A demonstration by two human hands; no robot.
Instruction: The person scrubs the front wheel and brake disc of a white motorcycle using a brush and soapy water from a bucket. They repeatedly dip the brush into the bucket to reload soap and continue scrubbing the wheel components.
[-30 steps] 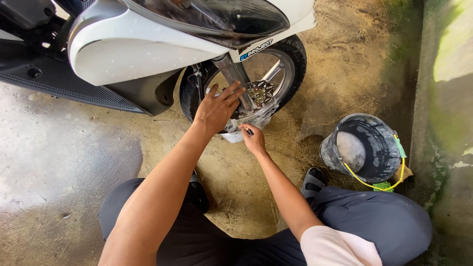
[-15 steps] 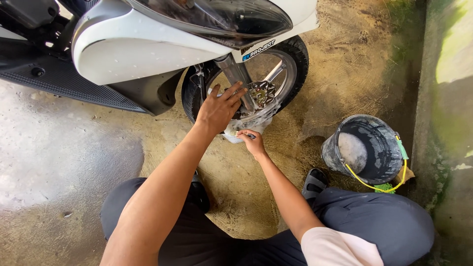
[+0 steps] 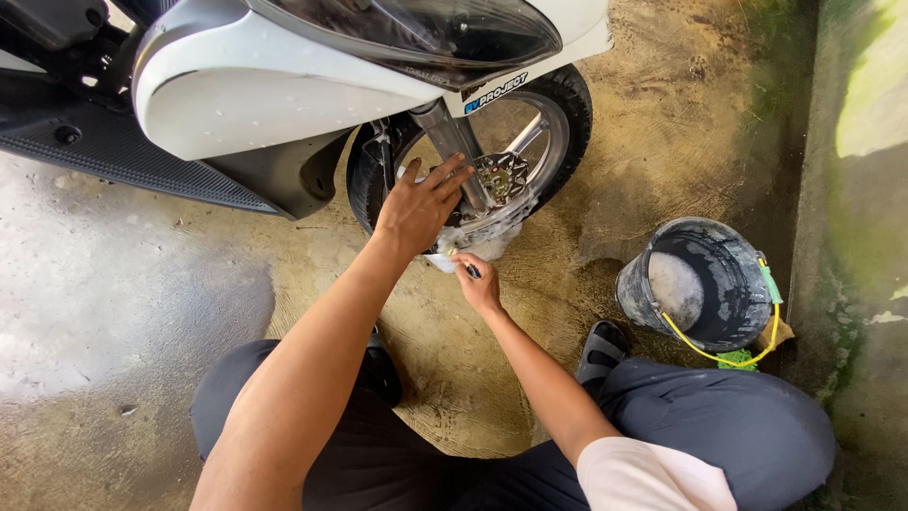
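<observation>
The person squats in front of a white scooter [image 3: 284, 95] and works on its front wheel [image 3: 515, 161]. The left hand [image 3: 416, 208] lies flat on the wheel, just beside the grey fork tube [image 3: 454, 142]; the fingers are spread and straight, so this hand grips nothing and only presses against the spokes and the rim. The right hand [image 3: 478, 284] is lower, just under the bottom of the wheel. Its fingers are closed around a small dark thin object [image 3: 470, 272]; it is too small to tell what it is. Between the two hands there is a white foamy cloth or sponge [image 3: 445, 257], touching the lowest part of the tyre. I cannot tell which hand holds it. White foam also sits on the lower rim and near the brake disc [image 3: 501, 175] in the middle of the wheel.

The ground [image 3: 662, 114] is rough concrete, brownish and dirty near the wheel. On the left it is wet and shiny. To the right of the person, well apart from the wheel, stands a dark bucket [image 3: 705, 284] with foamy water inside and a yellow handle with a green grip. A dark sandal [image 3: 601, 350] is visible near the bucket, beside the knee in dark trousers. At the far right runs a concrete wall [image 3: 865, 237] with green moss on it.
</observation>
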